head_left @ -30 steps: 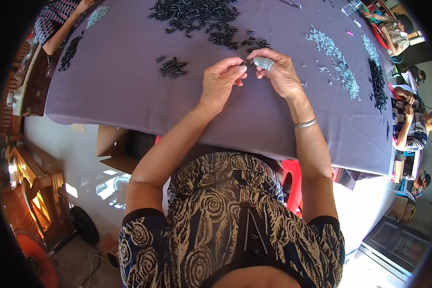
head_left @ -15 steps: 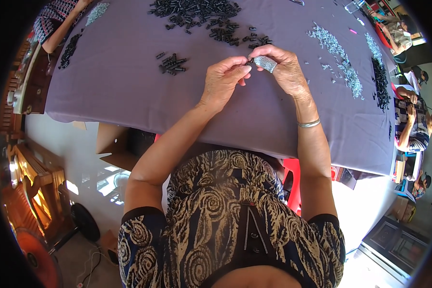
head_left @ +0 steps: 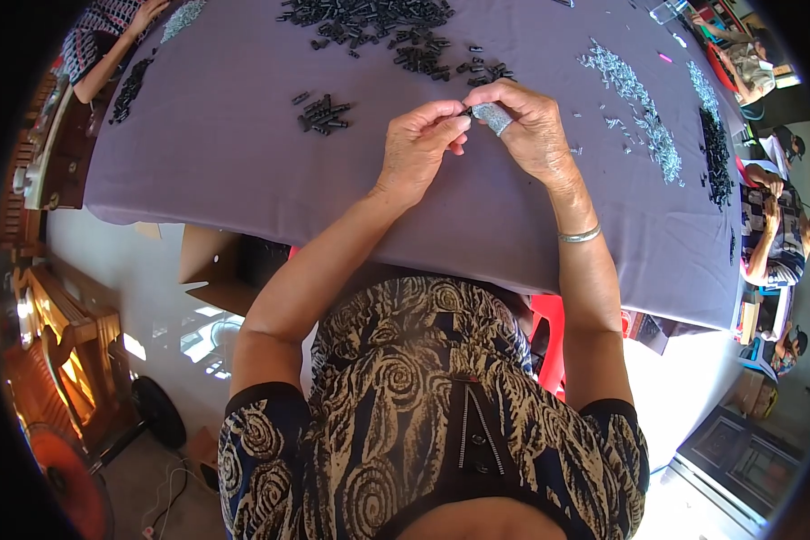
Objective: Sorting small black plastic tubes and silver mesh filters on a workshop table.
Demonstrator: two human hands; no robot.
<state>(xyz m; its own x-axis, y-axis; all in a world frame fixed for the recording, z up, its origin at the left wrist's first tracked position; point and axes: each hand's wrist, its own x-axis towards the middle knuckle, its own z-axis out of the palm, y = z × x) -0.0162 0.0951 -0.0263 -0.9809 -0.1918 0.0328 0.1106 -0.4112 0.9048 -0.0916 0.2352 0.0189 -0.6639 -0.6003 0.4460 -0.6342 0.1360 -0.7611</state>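
At upper centre I see the left hand (head_left: 411,146) clamped on a small dark piece (head_left: 467,112), thumb to forefinger; the right hand (head_left: 535,130), silver wrap (head_left: 492,118) on its thumb, meets it, grip too hidden to call; black heap (head_left: 369,20) along the top edge

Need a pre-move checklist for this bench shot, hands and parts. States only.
1. Small dark piece pinched in the left hand: ok.
2. Right hand gripping that piece too: cannot tell; its fingertips meet the left ones there and hide the contact.
3. Silvery thumb wrap on the right hand: ok, in place.
4. Small pile of black cylindrical pieces apart from both hands: ok, left of the left hand.
5. Small silvery pieces gathered together: not ok; strays lie between their long strip and the right hand.
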